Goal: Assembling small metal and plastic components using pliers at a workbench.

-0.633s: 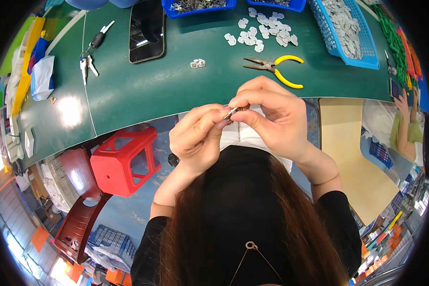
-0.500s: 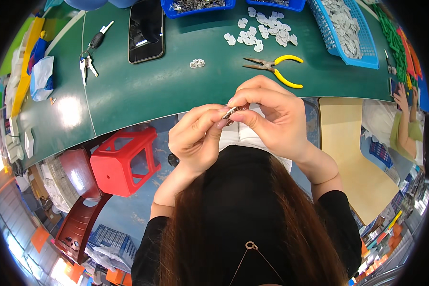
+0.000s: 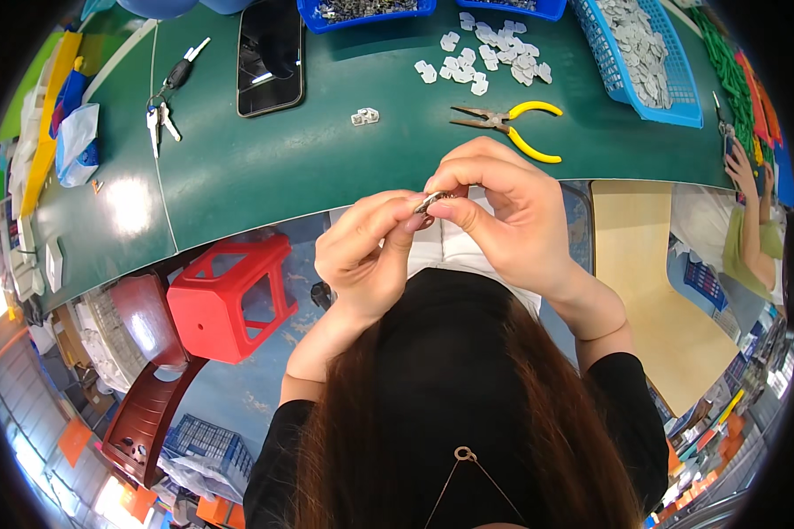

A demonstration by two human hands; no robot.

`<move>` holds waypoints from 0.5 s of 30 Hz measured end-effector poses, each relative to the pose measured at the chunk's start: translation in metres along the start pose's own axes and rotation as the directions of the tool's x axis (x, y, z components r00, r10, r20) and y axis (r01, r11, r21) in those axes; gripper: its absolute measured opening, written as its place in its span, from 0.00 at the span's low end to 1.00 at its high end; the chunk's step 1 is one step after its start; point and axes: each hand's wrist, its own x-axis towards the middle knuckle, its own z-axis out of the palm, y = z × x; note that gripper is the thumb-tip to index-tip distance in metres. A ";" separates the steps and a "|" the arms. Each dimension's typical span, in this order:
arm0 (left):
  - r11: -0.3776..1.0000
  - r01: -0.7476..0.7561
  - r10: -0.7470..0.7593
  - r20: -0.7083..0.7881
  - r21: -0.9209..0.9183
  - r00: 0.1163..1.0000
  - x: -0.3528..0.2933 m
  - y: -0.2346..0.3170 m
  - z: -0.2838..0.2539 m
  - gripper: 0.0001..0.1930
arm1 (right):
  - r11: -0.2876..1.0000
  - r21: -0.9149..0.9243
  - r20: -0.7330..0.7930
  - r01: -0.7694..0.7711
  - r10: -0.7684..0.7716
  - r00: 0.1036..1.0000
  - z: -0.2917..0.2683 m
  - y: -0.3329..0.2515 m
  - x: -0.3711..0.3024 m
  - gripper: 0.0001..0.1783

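Observation:
Between my fingertips is a small metallic part (image 3: 427,204), dark and shiny, partly covered by the fingers. My left hand (image 3: 366,249) pinches its left end between thumb and forefinger. My right hand (image 3: 509,218) grips the other end in the same way, thumb below and forefinger on top. Both hands meet just off the table's front edge. Beyond them on the tabletop rest pliers (image 3: 509,123) with yellow handles, jaws pointing left. A single small whitish-grey piece (image 3: 364,116) lies left of the pliers.
On the green table (image 3: 326,159) are a phone (image 3: 271,62), keys (image 3: 169,101) and loose grey-white pieces (image 3: 503,55). Blue bins (image 3: 366,19) and a light-blue basket (image 3: 657,113) stand at the back. A red stool (image 3: 225,304) is at left; another person's hand (image 3: 743,167) shows at far right.
The metallic part has turned slightly between my fingertips, and my hands have shifted only a little. At far right, the other person's hand has moved up toward the scissors-like tool.

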 end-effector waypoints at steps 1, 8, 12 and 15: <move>0.999 0.028 -0.027 0.013 -0.040 1.000 0.001 0.001 -0.001 0.08 | 1.000 -0.022 -0.015 0.005 -0.005 1.000 0.000 0.000 0.000 0.07; 0.840 0.450 -0.435 0.118 -0.304 0.893 0.019 0.020 -0.008 0.06 | 0.919 -0.316 -0.031 0.236 -0.258 0.966 0.002 0.000 0.000 0.11; 0.745 0.578 -0.543 0.200 -0.334 0.816 0.024 0.021 -0.013 0.07 | 0.900 -0.358 -0.073 0.248 -0.292 0.954 0.003 0.004 -0.001 0.14; 0.691 0.642 -0.612 0.204 -0.333 0.764 0.027 0.024 -0.012 0.06 | 0.897 -0.362 -0.065 0.254 -0.296 0.953 0.001 0.005 0.000 0.15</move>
